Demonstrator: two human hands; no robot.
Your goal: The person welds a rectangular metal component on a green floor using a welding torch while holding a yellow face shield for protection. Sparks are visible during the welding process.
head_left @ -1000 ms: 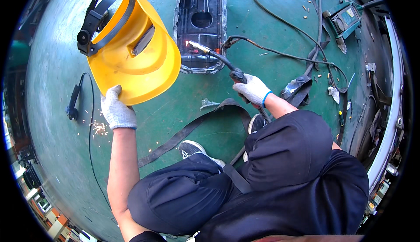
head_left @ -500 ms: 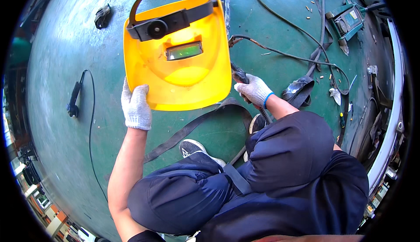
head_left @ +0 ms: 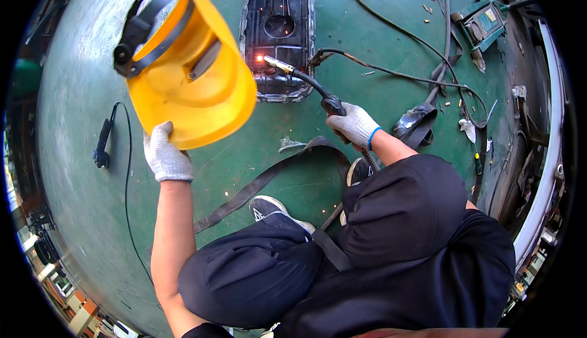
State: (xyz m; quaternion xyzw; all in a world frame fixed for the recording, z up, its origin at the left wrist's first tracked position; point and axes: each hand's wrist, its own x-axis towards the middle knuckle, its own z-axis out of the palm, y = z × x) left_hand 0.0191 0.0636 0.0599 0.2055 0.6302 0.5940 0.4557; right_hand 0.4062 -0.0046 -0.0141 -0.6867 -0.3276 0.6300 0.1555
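Note:
My left hand [head_left: 166, 156], in a pale knit glove, pinches the lower edge of a yellow welding mask [head_left: 192, 108]. The mask is tilted, its inner side, dark window and black headband showing. A like glove with a blue cuff covers my right hand [head_left: 354, 125], which is wrapped round the handle of a welding torch [head_left: 313, 82]. The torch's pale nozzle points left over a black rectangular metal pan [head_left: 254, 90] with a round opening in its floor. An orange spot glows at the nozzle tip, over the pan's near left part, and small sparks show around it.
Cables [head_left: 406, 80] loop across the green floor on the right, near a green machine [head_left: 483, 23]. A flat dark strap [head_left: 244, 194] curves by my shoes. At left lies a black handled tool [head_left: 104, 139] on a thin cord. A screwdriver [head_left: 477, 163] lies far right.
The mask has moved left and turned on its side, uncovering the pan and the torch nozzle. A glowing spot and sparks now show. My right hand has stayed nearly in place.

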